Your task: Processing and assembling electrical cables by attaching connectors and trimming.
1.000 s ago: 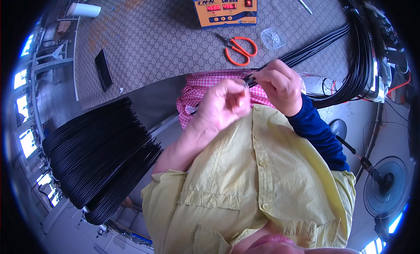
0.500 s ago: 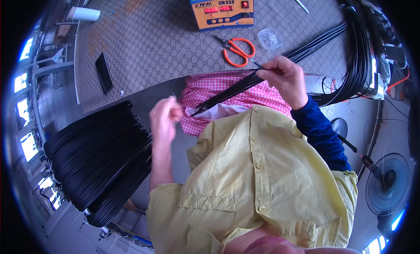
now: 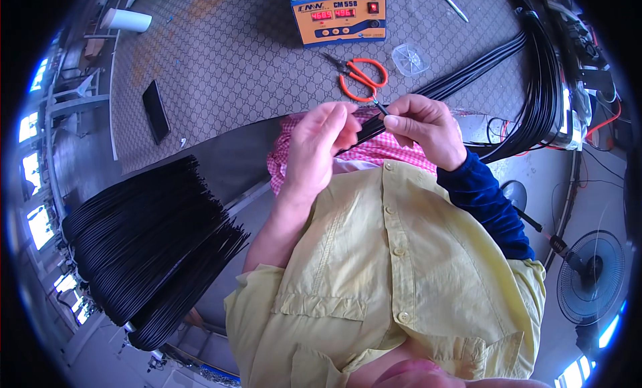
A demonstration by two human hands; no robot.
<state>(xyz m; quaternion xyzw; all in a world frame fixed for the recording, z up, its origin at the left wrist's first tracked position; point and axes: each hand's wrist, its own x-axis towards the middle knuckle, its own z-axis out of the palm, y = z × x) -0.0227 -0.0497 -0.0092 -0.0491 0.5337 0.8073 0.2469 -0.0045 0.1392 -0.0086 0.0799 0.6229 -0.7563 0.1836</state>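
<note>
My right hand (image 3: 424, 127) pinches the near ends of a bundle of thin black cables (image 3: 468, 80) just above the table's front edge. The bundle runs up and to the right across the patterned table mat (image 3: 234, 60). My left hand (image 3: 321, 147) has come up against the same cable ends, with its fingers closed on them beside my right fingertips. A pink checked cloth (image 3: 391, 152) lies under both hands. A thick pile of black cables (image 3: 147, 241) hangs at my lower left, away from both hands.
Orange-handled scissors (image 3: 361, 77) and a clear plastic dish (image 3: 409, 58) lie just beyond my hands. An orange and blue box with red displays (image 3: 339, 13) stands at the back. A black phone (image 3: 155, 110) and a white cup (image 3: 127, 20) are at the left; a floor fan (image 3: 592, 274) at the right.
My left hand swung out to the lower left toward the cable pile, then came back to the cable ends at my right hand. My right hand held the bundle throughout.
</note>
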